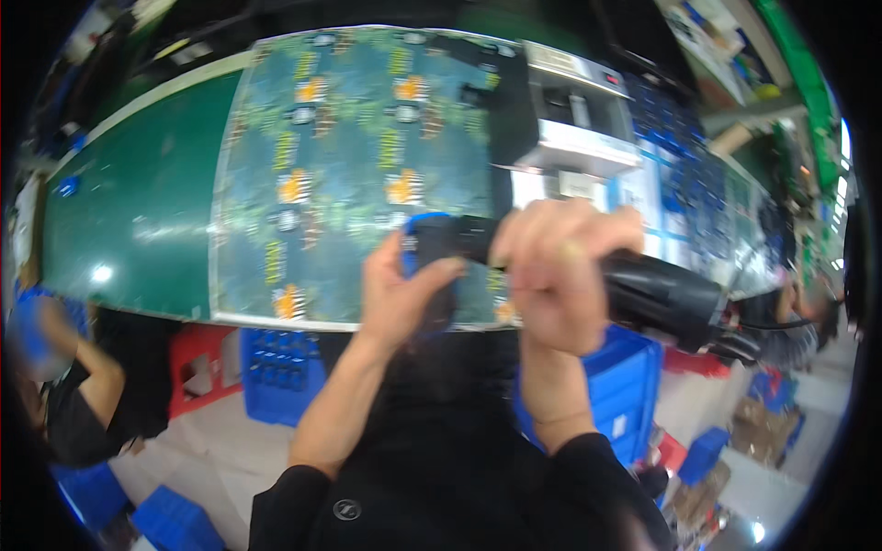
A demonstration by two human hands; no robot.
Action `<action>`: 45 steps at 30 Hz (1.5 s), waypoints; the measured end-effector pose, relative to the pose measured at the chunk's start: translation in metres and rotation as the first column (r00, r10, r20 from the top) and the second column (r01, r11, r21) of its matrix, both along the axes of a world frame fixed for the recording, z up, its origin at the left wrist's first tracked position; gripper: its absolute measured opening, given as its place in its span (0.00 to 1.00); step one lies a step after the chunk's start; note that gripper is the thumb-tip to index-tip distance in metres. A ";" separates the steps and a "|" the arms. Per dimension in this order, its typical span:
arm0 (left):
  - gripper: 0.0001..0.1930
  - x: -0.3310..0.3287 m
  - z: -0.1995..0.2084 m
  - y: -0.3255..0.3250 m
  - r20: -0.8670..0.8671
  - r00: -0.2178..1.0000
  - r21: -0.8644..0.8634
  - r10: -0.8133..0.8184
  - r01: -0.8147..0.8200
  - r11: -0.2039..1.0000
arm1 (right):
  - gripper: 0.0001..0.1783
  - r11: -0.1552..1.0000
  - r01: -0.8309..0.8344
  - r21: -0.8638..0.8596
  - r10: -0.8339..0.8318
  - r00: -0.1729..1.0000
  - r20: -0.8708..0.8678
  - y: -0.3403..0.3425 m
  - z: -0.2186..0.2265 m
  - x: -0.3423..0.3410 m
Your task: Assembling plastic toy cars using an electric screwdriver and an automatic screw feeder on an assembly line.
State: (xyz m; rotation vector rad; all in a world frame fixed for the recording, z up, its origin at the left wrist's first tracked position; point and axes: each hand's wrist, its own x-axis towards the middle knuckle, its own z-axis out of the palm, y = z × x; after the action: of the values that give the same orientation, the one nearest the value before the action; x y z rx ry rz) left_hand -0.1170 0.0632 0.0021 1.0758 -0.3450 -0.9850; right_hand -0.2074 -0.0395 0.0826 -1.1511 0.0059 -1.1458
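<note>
The dark block with a blue edge [432, 241] is in the left hand [397, 292], above the front margin of the bench [138, 216]. The left grip is closed on the block: the thumb lies across the near face and the fingers are behind the left side. The block's long axis appears to run away from the body; blur obscures its lower end.

The right grip is closed around the black cylindrical tool [661, 298]; the right hand [559, 275] encloses the forward part of the barrel. The tool's long axis runs across the body, from the rear at lower right to the nose at upper left. The block therefore lies directly to the left of the right hand, in line with the nose. Nose and block adjoin; contact cannot be confirmed. The left hand is the nearer to the block.

A cable [781, 324] trails to the right from the rear of the tool. Beneath the work lies a patterned mat [349, 147]. Beyond the right hand stands a white and black machine [579, 138]. Below the bench are a left blue crate [266, 409] and a right blue crate [597, 395]. Nothing visible stands between nose and block.
</note>
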 end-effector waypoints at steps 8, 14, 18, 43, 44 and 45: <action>0.16 -0.001 -0.010 -0.003 0.110 0.993 0.005 -0.045 0.045 0.999 | 0.12 0.997 0.018 -0.071 -0.015 0.999 0.046 -0.006 -0.002 0.000; 0.14 -0.002 -0.005 -0.002 0.110 0.992 -0.016 -0.063 0.066 0.998 | 0.14 0.964 -0.110 -0.243 0.102 0.994 -0.042 -0.006 0.005 -0.004; 0.13 0.000 -0.002 -0.001 -0.006 0.995 -0.025 -0.104 0.104 0.994 | 0.14 0.972 -0.120 -0.203 0.107 0.992 -0.073 -0.009 0.008 -0.006; 0.24 0.015 -0.010 0.000 -0.247 0.968 -0.087 -0.049 0.028 0.996 | 0.17 0.993 -0.114 -0.009 0.114 0.993 0.007 0.031 0.007 -0.060; 0.24 0.014 -0.010 -0.001 -0.247 0.968 -0.086 -0.049 0.028 0.996 | 0.17 0.994 -0.110 -0.003 0.110 0.994 -0.004 0.031 0.007 -0.060; 0.24 0.014 -0.010 -0.001 -0.246 0.968 -0.085 -0.048 0.028 0.996 | 0.17 0.994 -0.110 -0.002 0.110 0.994 -0.002 0.031 0.007 -0.060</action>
State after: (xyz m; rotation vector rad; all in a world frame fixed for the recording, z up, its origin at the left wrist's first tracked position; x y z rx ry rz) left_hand -0.1028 0.0621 -0.0075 0.8636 -0.1993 -1.1170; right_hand -0.2675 -0.0085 0.0893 -1.1411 -0.0568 -1.0467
